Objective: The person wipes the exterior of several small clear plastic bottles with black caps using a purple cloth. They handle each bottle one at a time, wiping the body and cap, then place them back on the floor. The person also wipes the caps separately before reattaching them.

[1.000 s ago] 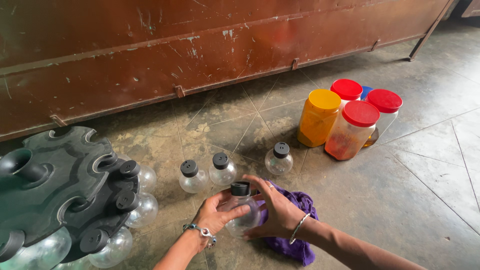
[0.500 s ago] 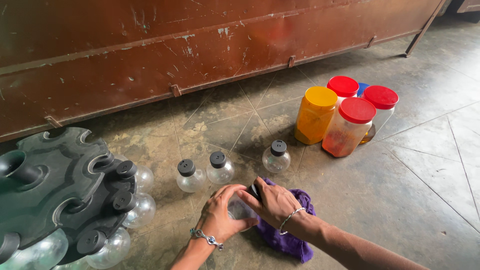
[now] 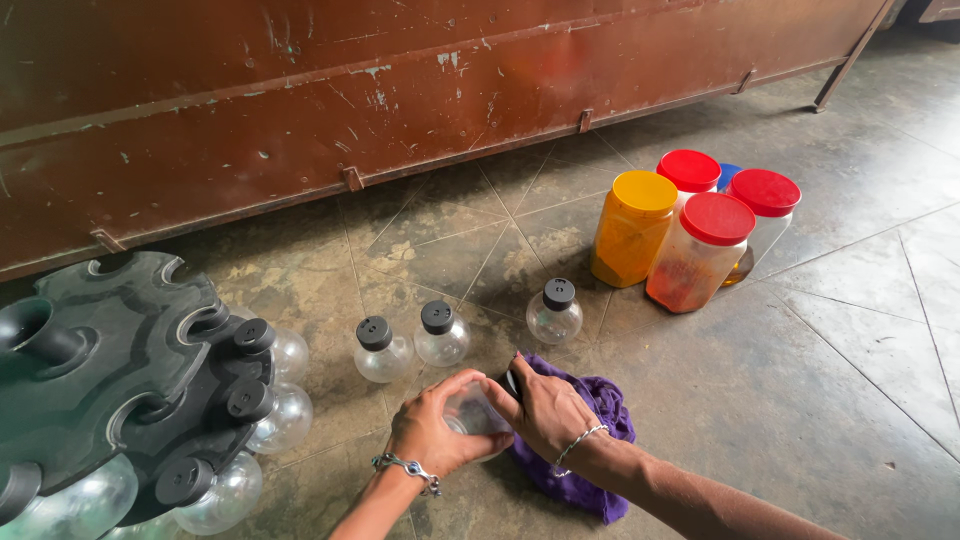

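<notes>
So I've got this little clear round bottle (image 3: 472,412) tipped over on its side between both hands, low over the floor (image 3: 800,400); its long axis runs roughly left to right, black cap (image 3: 511,383) end pointing toward my right. My left hand (image 3: 432,432) is curled over the glassy belly, fingers wrapped around it; my right hand (image 3: 545,408) is closed around the cap end, thumb up top. Both are touching it, so neither one's really nearer; left has the body, right has the neck.

Just under and behind my right hand is a purple cloth (image 3: 590,455), bunched up on the floor, touching my wrist as far as I can tell.

Going outward: three more small bottles with black caps stand upright in a loose row just beyond my hands, one at left (image 3: 379,352), one in the middle (image 3: 440,336), one at right (image 3: 553,313); all apart from each other.

Off to my left there's a big black rack (image 3: 110,370) with more of the round bottles hanging around its rim; pretty near my left elbow. Far right, well apart, a cluster of tall jars: one with a yellow lid (image 3: 632,230), a few with red lids (image 3: 702,255). The rusty brown metal wall (image 3: 400,90) closes off the back; the open floor is mostly to my right and front-right.
</notes>
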